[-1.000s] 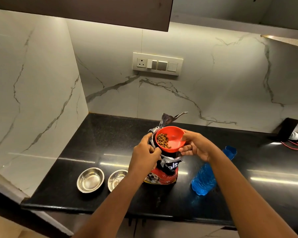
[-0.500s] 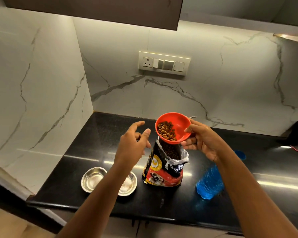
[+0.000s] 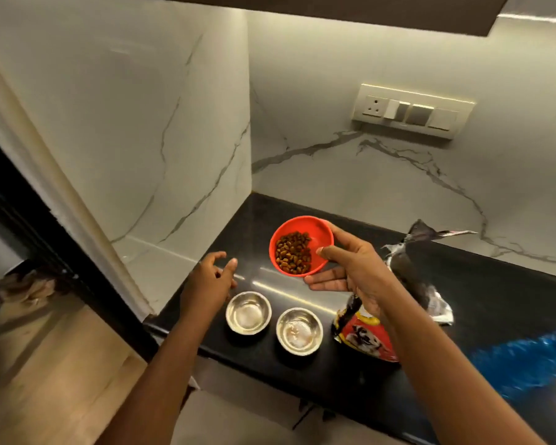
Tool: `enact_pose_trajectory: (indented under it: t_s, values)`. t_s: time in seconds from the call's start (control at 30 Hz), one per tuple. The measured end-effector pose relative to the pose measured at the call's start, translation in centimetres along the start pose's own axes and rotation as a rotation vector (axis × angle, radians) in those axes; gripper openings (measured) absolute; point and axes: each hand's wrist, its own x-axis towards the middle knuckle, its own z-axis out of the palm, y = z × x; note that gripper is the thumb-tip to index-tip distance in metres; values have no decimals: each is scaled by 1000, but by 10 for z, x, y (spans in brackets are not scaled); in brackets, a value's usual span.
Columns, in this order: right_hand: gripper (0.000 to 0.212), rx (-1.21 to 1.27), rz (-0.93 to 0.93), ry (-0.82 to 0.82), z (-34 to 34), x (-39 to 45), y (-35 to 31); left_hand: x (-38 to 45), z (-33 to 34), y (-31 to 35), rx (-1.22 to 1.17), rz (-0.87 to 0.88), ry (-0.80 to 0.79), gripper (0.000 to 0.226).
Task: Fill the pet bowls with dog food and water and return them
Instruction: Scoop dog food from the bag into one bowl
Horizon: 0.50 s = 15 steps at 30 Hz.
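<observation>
Scoop: right hand [image 3: 350, 271] grips red scoop [image 3: 300, 245] of kibble, held above the counter [image 3: 495, 300], far of bowls.
Left hand [image 3: 211, 279]: loose, holding nothing, beside left bowl [image 3: 248, 313].
Bowls: both unfilled; right bowl [image 3: 299, 330] just left of bag [image 3: 366, 335].
Plan: I'd lower scoop over one bowl, tip slowly, steady its rim.

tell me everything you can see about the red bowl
The red bowl is small, round and looks like smooth plastic. It is tilted toward the camera, held above the black counter by the right hand, thumb on its near rim, fingers beneath. Brown kibble covers part of its inside.
</observation>
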Motion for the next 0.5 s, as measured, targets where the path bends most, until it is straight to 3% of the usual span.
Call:
enact_pose_trajectory:
  t_s: [0.13, 0.33, 0.43, 0.5]
  values:
    - [63, -72, 35, 38, 27, 20, 39, 1, 2, -68, 136, -155, 10, 39]
    - [62, -184, 105, 40, 50, 41, 94, -6, 30, -125, 318, -253, -167, 44]
    - [59, -259, 99, 69, 55, 46, 108, -7, 45, -129, 252, -247, -253, 33]
    - [60, -326, 75, 93, 57, 49, 116, -8, 54, -130, 74, -279, -295, 26]
